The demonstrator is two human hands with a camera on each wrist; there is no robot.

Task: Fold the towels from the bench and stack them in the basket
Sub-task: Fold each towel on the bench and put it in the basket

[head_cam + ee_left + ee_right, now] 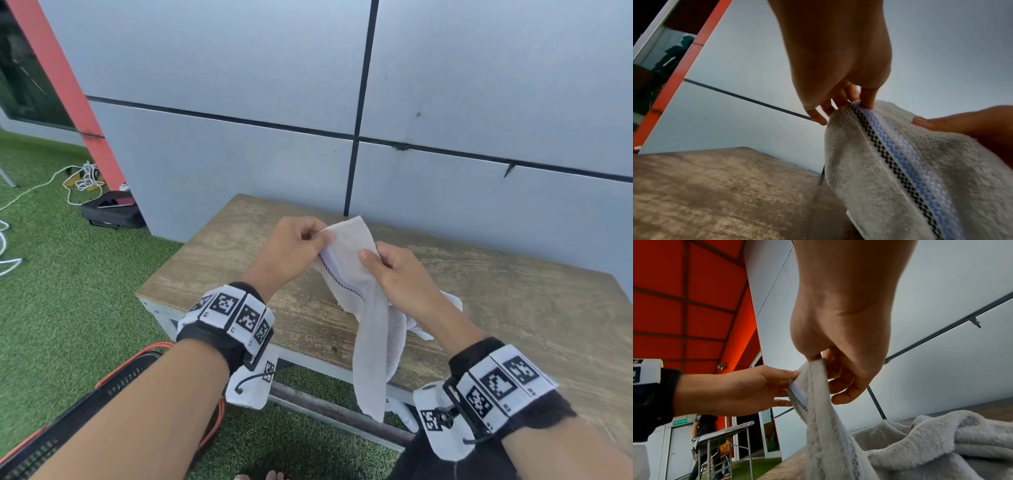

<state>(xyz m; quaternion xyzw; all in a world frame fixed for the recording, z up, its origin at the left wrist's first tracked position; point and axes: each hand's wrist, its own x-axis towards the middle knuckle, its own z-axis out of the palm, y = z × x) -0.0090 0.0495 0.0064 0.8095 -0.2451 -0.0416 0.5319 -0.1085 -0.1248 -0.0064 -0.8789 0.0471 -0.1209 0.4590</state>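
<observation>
A pale grey towel (349, 246) with a blue and black checked stripe is held up over the wooden bench (239, 260). My left hand (317, 238) pinches its top edge by the stripe (898, 146). My right hand (371, 257) grips the same edge just to the right, thumb on top. One end of the towel hangs past the bench's front edge. More grey towel cloth (941, 443) lies bunched on the bench under my right wrist; whether it is the same towel I cannot tell. A black basket with an orange rim (137, 368) stands on the grass at lower left, partly hidden by my left arm.
A grey panelled wall (479, 102) rises right behind the bench. Green artificial grass (68, 291) surrounds it, with a black case (111, 212) and white cables (85, 176) at far left. In the right wrist view a person (702, 431) stands by a folding table (725, 433).
</observation>
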